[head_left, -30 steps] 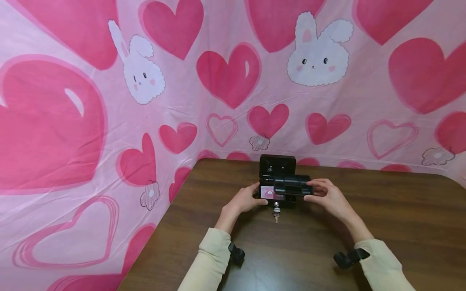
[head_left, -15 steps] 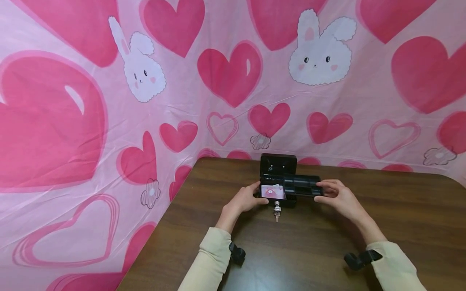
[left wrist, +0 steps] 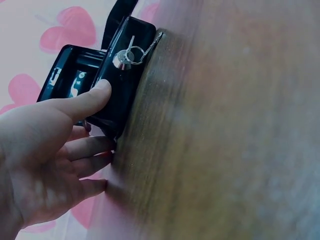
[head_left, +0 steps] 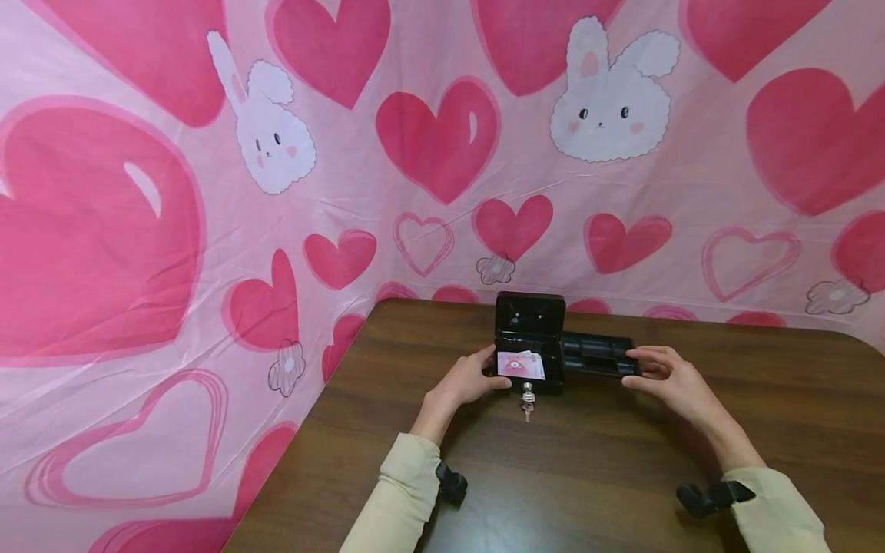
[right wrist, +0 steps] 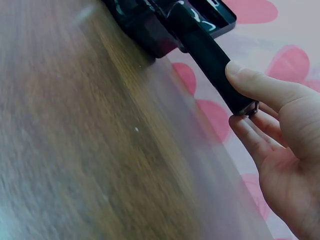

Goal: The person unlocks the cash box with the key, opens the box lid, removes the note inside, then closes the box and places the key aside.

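Observation:
A small black cash box (head_left: 553, 376) stands on the table with its lid (head_left: 529, 313) raised. Inside lie pink-and-white printed papers (head_left: 520, 365). Keys (head_left: 528, 407) on a ring hang from the lock (left wrist: 121, 60) at the front. My left hand (head_left: 470, 380) holds the box's left end, the thumb (left wrist: 97, 97) on the front and the fingers at the side. To the right of the box is a black compartment tray (head_left: 598, 355), its right end pinched between the thumb and fingers of my right hand (head_left: 669, 378). In the right wrist view the tray (right wrist: 207, 57) appears held above the table.
The brown wooden table (head_left: 588, 476) extends to the front and right. Behind it and to the left hangs a pink cloth (head_left: 429, 169) with hearts and rabbits. A black strap mount (head_left: 452, 485) sits on each wrist.
My right hand has carried the tray rightward from over the cash box to beside it, uncovering the papers inside. My left hand stays on the box.

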